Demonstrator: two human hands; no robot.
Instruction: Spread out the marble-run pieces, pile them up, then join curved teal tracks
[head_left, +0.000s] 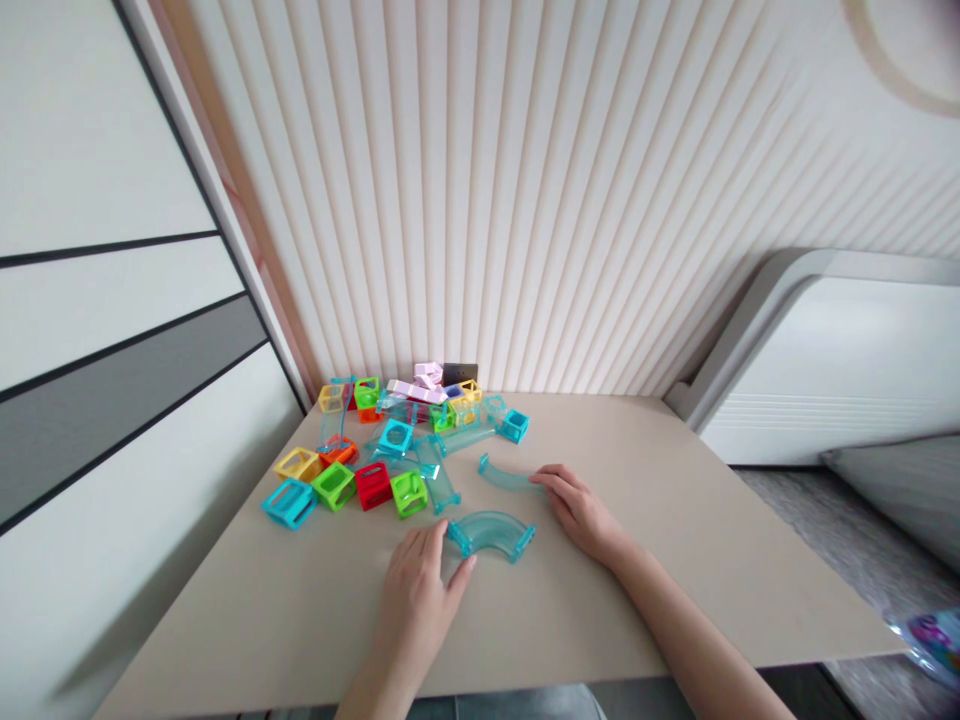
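My left hand rests on the beige table, its fingertips touching the left end of a curved clear-teal track piece. My right hand lies flat a little farther back, fingers touching the right end of a second curved teal track piece. Neither hand has lifted anything. Behind them lies a scatter of hollow plastic cubes: cyan, green, red, another green and yellow.
More cubes, straight teal track pieces and pale pink pieces are piled at the table's back against a ribbed wall. A cabinet stands to the left. A white bed frame is at the right, past the table's edge.
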